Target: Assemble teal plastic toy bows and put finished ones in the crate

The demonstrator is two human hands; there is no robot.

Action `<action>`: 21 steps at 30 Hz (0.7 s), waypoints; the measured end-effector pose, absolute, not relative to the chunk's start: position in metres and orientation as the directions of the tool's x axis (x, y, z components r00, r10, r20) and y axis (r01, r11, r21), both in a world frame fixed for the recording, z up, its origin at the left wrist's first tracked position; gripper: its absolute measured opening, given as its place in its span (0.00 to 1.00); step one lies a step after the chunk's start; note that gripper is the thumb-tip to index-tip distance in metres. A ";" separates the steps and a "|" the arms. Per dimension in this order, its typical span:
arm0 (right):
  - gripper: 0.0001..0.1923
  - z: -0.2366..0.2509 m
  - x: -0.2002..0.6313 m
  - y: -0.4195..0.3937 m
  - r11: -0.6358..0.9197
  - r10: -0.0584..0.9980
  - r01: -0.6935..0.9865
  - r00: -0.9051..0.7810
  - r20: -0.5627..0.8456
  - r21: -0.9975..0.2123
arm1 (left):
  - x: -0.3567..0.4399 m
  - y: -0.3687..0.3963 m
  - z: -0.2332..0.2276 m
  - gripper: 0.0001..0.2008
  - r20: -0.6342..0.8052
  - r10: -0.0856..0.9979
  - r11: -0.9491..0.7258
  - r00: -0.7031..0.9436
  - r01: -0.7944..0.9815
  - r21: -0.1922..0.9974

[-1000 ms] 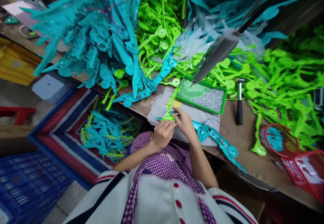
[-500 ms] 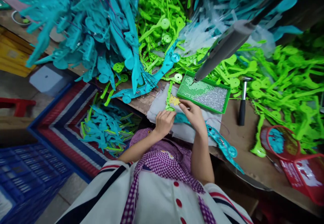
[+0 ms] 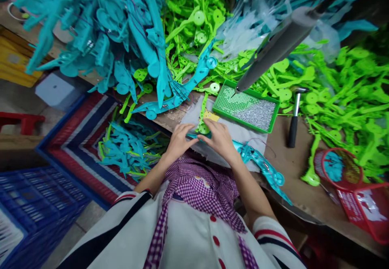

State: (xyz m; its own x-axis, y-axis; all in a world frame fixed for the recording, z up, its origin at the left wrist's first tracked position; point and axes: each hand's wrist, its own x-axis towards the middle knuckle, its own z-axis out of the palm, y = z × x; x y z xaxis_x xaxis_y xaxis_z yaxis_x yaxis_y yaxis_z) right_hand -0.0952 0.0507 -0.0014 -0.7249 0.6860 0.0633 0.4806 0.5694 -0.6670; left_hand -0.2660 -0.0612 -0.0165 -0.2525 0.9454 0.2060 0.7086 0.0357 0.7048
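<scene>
On a grey cloth (image 3: 255,139) at the bench edge lies a long teal plastic part (image 3: 258,159), partly under my hands. A bright green plastic arm (image 3: 204,107) with a round end lies across it, pointing away from me. My left hand (image 3: 179,141) curls over the left end of the teal part, its thumb on the near side. From the other side, my right hand (image 3: 220,139) grips it beside the green round end, thumb tip close to the left thumb. Just beyond the right fingers lies a yellow cartoon-shaped piece (image 3: 212,116). The fingers hide the contact points.
A green tray (image 3: 246,107) of small metal pieces stands behind the cloth, under a hanging electric screwdriver (image 3: 273,50). To the right are a hammer (image 3: 294,117) and red baskets (image 3: 337,169). Teal parts (image 3: 112,30) and green parts (image 3: 343,95) are heaped around.
My right hand has left the yellow piece and come down onto the teal part. My left hand has shifted left and turned, bringing both thumbs close together.
</scene>
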 end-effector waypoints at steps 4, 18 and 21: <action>0.24 -0.010 -0.090 0.063 0.546 0.658 0.455 -0.752 0.025 -0.703 | -0.279 -0.053 -0.029 0.18 0.104 0.975 0.051 -0.196 0.653 0.755; 0.41 -0.014 -0.076 0.087 0.470 0.555 0.334 -0.832 -0.020 -0.817 | -0.275 -0.056 -0.044 0.24 0.095 0.943 0.087 -0.320 0.509 0.856; 0.42 -0.021 -0.075 0.094 0.509 0.492 0.304 -0.871 -0.018 -0.805 | -0.276 -0.056 -0.045 0.24 0.098 0.942 0.086 -0.320 0.515 0.853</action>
State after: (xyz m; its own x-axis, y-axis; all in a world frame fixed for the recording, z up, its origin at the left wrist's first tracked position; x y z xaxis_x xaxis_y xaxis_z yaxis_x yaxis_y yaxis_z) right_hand -0.0748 0.0935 -0.0213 -0.8706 0.4917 -0.0181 0.3040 0.5087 -0.8055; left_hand -0.2759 -0.0561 -0.0448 -0.3200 0.9424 0.0975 0.5145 0.0864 0.8531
